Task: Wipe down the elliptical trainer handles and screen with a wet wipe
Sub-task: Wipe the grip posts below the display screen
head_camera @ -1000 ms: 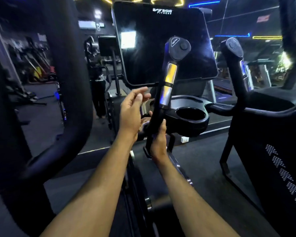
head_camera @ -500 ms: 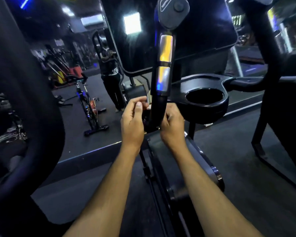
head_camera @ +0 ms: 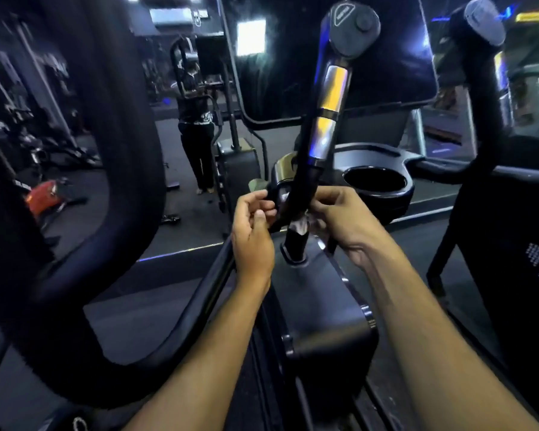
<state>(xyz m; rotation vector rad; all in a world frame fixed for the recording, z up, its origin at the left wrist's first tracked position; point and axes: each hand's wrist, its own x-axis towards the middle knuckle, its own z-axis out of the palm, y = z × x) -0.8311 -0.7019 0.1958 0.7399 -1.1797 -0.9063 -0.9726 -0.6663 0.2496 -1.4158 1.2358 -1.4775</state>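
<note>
A black handle (head_camera: 305, 169) is seen in the middle, leaning up and to the right. Two shiny silver bands are wrapped around it, and yellow light is seen on them. It is topped by a round grey knob with a button. Its bottom end is set into a black base. A small white wet wipe (head_camera: 300, 226) is seen low on this handle, crumpled against it. A second black handle (head_camera: 492, 98) is seen far to the right, also topped by a grey cap. A big dark screen (head_camera: 280, 63) is placed behind the middle handle. It is switched off, and a bright square of light is seen on its glass.
</note>
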